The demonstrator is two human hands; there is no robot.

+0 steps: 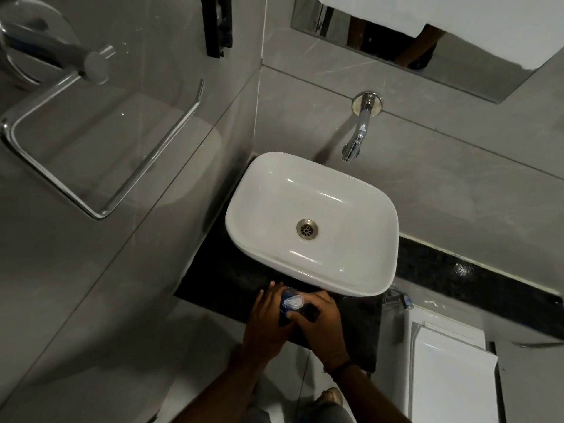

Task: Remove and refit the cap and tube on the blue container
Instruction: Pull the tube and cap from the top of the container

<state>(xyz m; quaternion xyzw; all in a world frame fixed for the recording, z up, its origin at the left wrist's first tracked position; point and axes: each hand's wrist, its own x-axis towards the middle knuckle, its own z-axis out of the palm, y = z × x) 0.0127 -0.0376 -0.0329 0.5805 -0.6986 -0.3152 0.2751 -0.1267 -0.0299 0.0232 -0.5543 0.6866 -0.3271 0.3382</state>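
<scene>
Two bare hands meet at the near edge of a dark stone counter (pixel 213 288), closed around a small blue container (pixel 288 303). The left hand (pixel 268 319) wraps its side, fingers reaching past it toward the basin. The right hand (pixel 320 319) grips it from the other side, thumb pressed against the lower part. Little of the container shows between the hands: a deep blue body and a pale, translucent rounded top facing up; whether that is the cap I cannot tell, and no tube is visible. Just beyond sits a white rounded basin (pixel 360 190) with a metal drain (pixel 307 228). Farther back, a chrome spout (pixel 357 132) juts from the grey tiled wall, beneath a mirror (pixel 457 68).
</scene>
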